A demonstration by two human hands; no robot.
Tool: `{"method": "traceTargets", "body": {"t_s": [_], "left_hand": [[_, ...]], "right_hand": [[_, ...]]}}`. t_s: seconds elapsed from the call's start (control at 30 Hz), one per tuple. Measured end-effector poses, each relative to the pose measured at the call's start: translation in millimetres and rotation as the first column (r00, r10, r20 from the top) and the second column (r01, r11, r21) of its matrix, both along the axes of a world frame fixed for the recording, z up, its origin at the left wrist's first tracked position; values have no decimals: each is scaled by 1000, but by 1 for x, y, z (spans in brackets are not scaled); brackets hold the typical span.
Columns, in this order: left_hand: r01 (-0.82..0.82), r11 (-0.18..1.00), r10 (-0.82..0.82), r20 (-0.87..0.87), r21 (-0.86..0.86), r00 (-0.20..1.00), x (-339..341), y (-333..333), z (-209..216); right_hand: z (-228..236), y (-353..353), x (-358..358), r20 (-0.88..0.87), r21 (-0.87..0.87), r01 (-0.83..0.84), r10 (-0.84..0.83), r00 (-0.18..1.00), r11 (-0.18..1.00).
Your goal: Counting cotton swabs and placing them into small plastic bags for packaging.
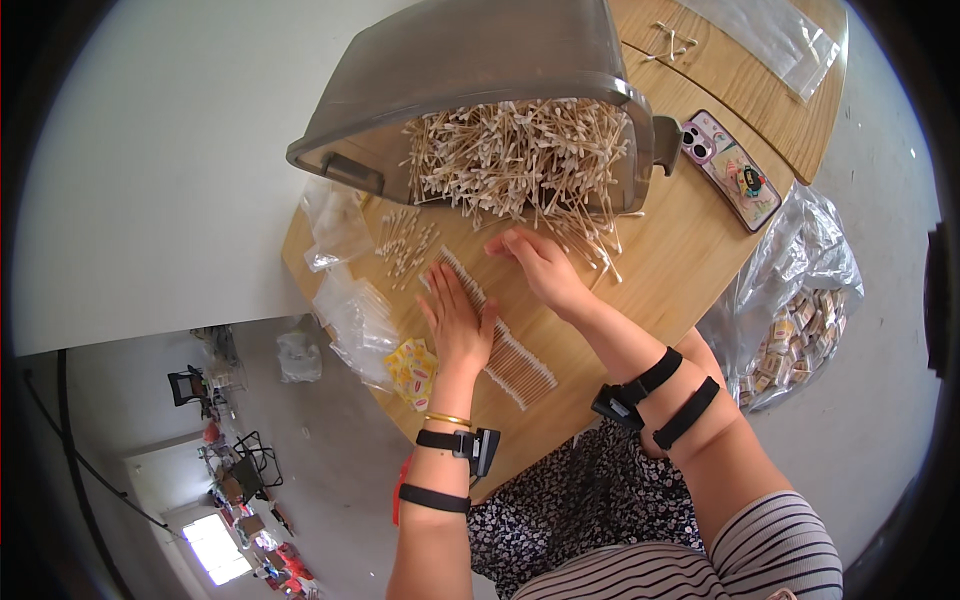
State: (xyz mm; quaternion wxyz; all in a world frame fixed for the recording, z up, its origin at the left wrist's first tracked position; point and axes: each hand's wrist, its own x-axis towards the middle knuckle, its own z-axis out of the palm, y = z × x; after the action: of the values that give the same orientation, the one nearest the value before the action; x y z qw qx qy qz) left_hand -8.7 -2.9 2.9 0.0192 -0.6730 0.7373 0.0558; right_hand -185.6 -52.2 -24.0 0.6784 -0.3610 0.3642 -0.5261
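Observation:
A neat row of cotton swabs (520, 372) lies side by side in a slanting band on the wooden table (640, 290). My left hand (460, 325) rests flat over the row's left side, fingers stretched out. Just right of the row's far end is my right hand (540, 268), its fingers bent and drawn together; whatever they pinch, if anything, is too small to make out. Beyond both hands a grey translucent bin (480, 60) is tipped on its side. A heap of loose cotton swabs (520, 155) fills its mouth and spills onto the table.
Scattered swabs (403, 245) lie left of the row. Clear plastic bags (355, 315) and yellow printed cards (411, 372) sit at the table's left edge. A phone (735, 170) lies at right, beside a big clear bag (800, 340) of small packs. Another clear bag (775, 40) lies far right.

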Motion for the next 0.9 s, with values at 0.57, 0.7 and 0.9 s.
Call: {"method": "traceTargets", "body": {"t_s": [0.57, 0.7, 0.9], "left_hand": [[65, 996, -68, -51, -53, 996, -18, 31, 2], [28, 1000, -28, -75, 7, 997, -19, 25, 5], [52, 999, -52, -43, -7, 998, -34, 61, 6]], "right_hand": [[4, 0, 3, 15, -5, -34, 34, 999, 999], [1, 1, 1, 31, -2, -14, 14, 999, 1000], [1, -2, 0, 76, 16, 5, -6, 997, 1000]]}}
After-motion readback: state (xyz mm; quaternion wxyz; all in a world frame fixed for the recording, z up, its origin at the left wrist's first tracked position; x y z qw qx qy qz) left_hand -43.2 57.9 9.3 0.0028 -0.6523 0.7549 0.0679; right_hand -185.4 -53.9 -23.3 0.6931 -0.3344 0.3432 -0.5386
